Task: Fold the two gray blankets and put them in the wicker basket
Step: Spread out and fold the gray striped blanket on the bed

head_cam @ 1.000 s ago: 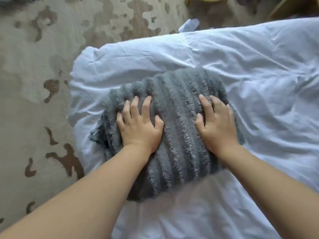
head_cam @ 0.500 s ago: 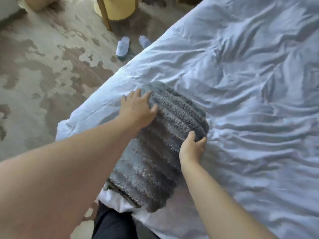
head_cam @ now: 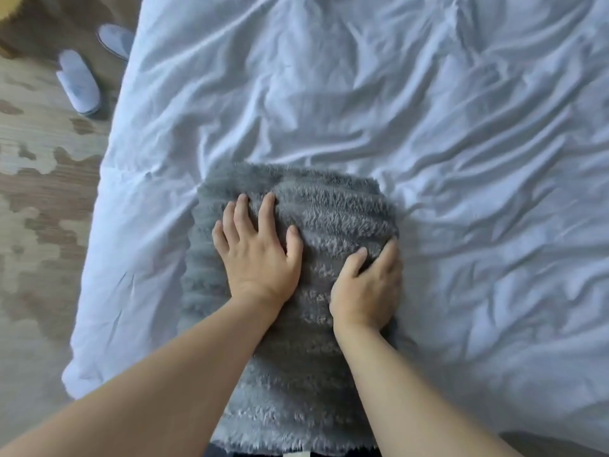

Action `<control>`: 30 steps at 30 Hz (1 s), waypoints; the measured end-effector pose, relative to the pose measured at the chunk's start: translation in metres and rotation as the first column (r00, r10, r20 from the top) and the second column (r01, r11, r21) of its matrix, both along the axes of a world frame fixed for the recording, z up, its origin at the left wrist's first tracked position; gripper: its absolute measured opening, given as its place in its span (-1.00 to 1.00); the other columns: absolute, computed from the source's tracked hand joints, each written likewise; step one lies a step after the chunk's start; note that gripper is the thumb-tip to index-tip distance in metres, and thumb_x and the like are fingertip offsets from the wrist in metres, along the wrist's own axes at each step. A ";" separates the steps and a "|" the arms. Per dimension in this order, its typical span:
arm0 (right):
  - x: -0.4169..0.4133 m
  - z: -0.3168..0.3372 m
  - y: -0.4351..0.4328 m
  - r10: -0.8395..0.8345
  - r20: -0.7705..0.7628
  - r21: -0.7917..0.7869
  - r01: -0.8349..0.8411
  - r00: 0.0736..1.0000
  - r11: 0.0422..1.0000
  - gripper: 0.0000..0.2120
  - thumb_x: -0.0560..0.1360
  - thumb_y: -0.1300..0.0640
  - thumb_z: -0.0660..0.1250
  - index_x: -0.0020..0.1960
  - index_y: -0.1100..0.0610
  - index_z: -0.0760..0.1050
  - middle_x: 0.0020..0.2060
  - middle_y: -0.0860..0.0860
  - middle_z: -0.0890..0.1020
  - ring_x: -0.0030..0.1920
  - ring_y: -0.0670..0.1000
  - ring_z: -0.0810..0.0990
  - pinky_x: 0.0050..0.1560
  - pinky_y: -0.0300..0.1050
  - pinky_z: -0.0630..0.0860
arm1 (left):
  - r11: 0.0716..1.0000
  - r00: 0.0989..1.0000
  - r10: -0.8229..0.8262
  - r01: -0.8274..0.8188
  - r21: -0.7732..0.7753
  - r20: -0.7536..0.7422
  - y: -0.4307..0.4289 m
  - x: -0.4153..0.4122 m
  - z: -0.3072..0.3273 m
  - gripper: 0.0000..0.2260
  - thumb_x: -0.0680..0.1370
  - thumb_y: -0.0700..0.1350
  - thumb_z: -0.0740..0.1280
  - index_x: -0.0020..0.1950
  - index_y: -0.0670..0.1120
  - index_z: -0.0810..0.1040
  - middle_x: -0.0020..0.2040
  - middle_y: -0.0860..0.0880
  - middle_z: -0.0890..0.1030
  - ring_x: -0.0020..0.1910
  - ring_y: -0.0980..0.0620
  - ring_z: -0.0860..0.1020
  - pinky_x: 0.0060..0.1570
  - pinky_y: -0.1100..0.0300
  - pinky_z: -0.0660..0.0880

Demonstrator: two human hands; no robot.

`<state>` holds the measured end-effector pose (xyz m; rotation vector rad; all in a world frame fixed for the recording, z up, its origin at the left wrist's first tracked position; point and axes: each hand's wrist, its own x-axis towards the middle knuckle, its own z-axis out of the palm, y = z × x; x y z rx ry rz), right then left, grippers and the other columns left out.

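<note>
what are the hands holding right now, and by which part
The right hand grips the folded fluffy gray blanket at its right edge, curled round the fold. The left hand only presses flat on top.

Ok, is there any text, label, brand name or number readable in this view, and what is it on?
None can be read.
gray blanket: no print visible; a pale strip at its near edge may be a tag, too small to read.
white bed cover: plain.
slippers on the floor: no marking visible.
</note>
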<state>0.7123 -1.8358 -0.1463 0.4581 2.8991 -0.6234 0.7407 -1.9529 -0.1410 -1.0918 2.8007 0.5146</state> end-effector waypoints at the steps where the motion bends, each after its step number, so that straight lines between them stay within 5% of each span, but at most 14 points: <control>1: 0.001 -0.011 -0.002 -0.001 -0.042 0.004 0.001 0.999 1.000 -0.39 0.48 -0.03 0.05 0.41 0.31 0.33 0.26 0.32 0.47 0.18 0.33 0.48 0.17 0.14 0.40 | 1.000 0.999 0.010 -0.010 -0.002 -0.054 0.001 0.000 -0.010 -0.45 0.48 0.15 0.01 0.43 -0.02 0.31 0.46 -0.20 0.26 0.46 -0.17 0.13 0.42 -0.09 -0.07; 5: -0.004 -0.082 -0.005 -0.025 -0.160 0.036 0.031 0.987 0.999 -0.34 0.45 -0.05 0.00 0.34 0.41 0.36 0.22 0.39 0.46 0.18 0.30 0.41 0.16 0.11 0.31 | 0.997 0.972 -0.038 0.020 -0.079 -0.233 0.010 -0.006 -0.080 -0.47 0.44 0.04 0.08 0.37 -0.12 0.32 0.38 -0.32 0.35 0.40 -0.19 0.16 0.39 -0.02 -0.06; 10: -0.015 -0.131 -0.010 -0.057 -0.181 0.059 0.068 0.982 0.996 -0.33 0.45 -0.06 -0.06 0.31 0.43 0.37 0.21 0.40 0.46 0.20 0.28 0.41 0.19 0.08 0.24 | 0.986 0.958 -0.074 0.030 -0.163 -0.276 0.015 -0.019 -0.128 -0.47 0.43 0.05 0.08 0.38 -0.12 0.31 0.37 -0.33 0.37 0.39 -0.18 0.17 0.39 0.02 -0.08; 17: -0.006 -0.048 0.004 -0.030 -0.082 0.009 0.031 0.996 0.999 -0.32 0.44 -0.11 -0.03 0.44 0.26 0.29 0.32 0.29 0.42 0.25 0.30 0.41 0.22 0.08 0.25 | 0.998 0.983 0.052 -0.048 0.028 -0.175 0.011 -0.008 -0.039 -0.44 0.47 0.15 0.04 0.43 -0.01 0.36 0.46 -0.17 0.28 0.47 -0.15 0.17 0.43 0.03 -0.11; 22: 0.029 0.024 0.031 0.190 0.004 -0.070 -0.189 0.982 0.980 -0.40 0.57 -0.11 0.06 0.53 0.13 0.14 0.46 0.18 0.27 0.39 0.21 0.31 0.38 0.10 0.28 | 0.965 0.963 0.067 0.004 0.262 -0.263 -0.013 0.035 0.026 -0.53 0.52 0.05 0.20 0.44 0.04 0.33 0.49 -0.08 0.24 0.48 -0.07 0.15 0.48 -0.05 0.03; 27: 0.075 0.052 0.044 0.202 0.092 -0.052 -0.198 0.975 0.979 -0.42 0.59 -0.07 0.10 0.54 0.12 0.11 0.48 0.17 0.24 0.45 0.15 0.23 0.44 0.02 0.16 | 0.948 0.966 0.249 -0.230 0.221 -0.063 -0.009 0.108 0.052 -0.55 0.58 0.01 0.17 0.48 0.02 0.27 0.49 -0.13 0.25 0.46 -0.11 0.20 0.46 -0.08 0.11; 30: 0.089 0.044 0.046 0.197 0.044 -0.058 -0.194 0.979 0.979 -0.45 0.58 0.00 0.15 0.51 0.19 0.18 0.45 0.24 0.29 0.42 0.21 0.27 0.41 0.05 0.19 | 0.931 0.959 0.274 -0.247 0.267 -0.069 0.005 0.134 0.041 -0.52 0.59 0.06 0.13 0.52 0.06 0.19 0.51 -0.10 0.21 0.49 -0.06 0.16 0.45 0.01 0.14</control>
